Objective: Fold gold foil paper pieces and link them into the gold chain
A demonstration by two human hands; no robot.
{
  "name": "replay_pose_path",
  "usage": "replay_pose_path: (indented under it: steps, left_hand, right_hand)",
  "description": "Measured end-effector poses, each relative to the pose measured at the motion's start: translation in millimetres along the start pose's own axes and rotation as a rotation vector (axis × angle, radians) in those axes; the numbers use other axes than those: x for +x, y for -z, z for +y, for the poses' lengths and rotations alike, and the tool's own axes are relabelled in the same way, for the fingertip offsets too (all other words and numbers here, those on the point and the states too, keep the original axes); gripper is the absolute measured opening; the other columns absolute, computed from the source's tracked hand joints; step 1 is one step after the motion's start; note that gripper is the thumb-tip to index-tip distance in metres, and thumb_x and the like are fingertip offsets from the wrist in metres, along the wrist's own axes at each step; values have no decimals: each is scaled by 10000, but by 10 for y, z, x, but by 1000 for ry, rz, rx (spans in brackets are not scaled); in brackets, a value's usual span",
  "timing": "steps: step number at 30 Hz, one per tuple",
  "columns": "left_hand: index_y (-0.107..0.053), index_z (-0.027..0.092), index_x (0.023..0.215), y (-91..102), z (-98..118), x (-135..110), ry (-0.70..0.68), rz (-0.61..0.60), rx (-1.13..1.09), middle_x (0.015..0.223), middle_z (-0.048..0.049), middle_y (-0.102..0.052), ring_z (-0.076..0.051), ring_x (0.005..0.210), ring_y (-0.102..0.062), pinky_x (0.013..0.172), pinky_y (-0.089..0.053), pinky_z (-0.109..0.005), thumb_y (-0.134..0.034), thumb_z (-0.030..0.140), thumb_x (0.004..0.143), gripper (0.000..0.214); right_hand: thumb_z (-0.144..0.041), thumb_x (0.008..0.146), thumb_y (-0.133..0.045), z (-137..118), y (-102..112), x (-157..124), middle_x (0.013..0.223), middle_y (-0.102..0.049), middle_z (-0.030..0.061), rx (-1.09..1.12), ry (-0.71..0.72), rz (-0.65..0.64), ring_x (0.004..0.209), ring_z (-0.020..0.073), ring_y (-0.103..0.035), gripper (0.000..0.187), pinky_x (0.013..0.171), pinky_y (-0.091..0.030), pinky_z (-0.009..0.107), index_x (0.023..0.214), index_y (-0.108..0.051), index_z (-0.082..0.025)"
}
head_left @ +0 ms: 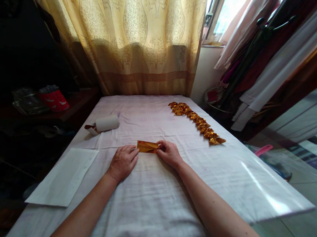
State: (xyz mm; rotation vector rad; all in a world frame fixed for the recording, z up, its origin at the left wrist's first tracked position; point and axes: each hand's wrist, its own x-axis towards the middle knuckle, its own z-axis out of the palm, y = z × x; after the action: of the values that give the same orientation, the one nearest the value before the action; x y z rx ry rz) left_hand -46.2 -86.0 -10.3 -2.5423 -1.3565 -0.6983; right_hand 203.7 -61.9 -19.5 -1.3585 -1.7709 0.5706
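Observation:
A folded strip of shiny gold foil paper [147, 146] lies across the middle of the white-covered table, between my two hands. My left hand [123, 160] rests on the cloth, its fingers closed together at the strip's left end; the thumb and fingertips hold that edge. At the opposite end, my right hand [169, 151] pinches the paper between thumb and fingers. Beyond it to the right, a row of folded gold foil pieces [197, 121] runs diagonally over the cloth, several of them close against one another.
A white paper roll [107, 123] lies on its side at the table's left. Nearer me is a white sheet [64, 177]. A red container [54, 99] and a glass jar [28, 100] stand on a dark shelf. Behind hangs a gold curtain [142, 37]; clothes [284, 64] hang at right.

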Motion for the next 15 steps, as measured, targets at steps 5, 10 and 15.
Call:
replay_pose_path:
  steps: [5,10,15]
  left_hand:
    - [-683,210,1192,50,211,31,54,43,6,1117,-110,-691,-267,1048,-613,928,-477,-440,-516,226,931,310]
    - [-639,211,1265,-27,561,166,101,56,-89,1190,-106,-680,-258,1081,-616,913,-497,-420,-532,261,935,350]
    - [-609,216,1291,-127,710,345,232,65,-200,1290,-109,-648,-266,1188,-596,986,-481,-439,-582,323,919,389]
  right_hand:
    - [-271,703,-576,22,-53,-15,722,-661,-37,165,-89,59,666,157,-605,337,720,-489,295,1025,-660,-221]
    - [-372,723,-597,34,-120,17,701,-643,-44,416,-159,70,580,135,-602,390,565,-483,245,1075,-599,-206]
    - [-439,707,-657,-18,-142,35,767,-691,2,647,-176,29,672,173,-673,442,593,-528,268,1076,-572,-209]
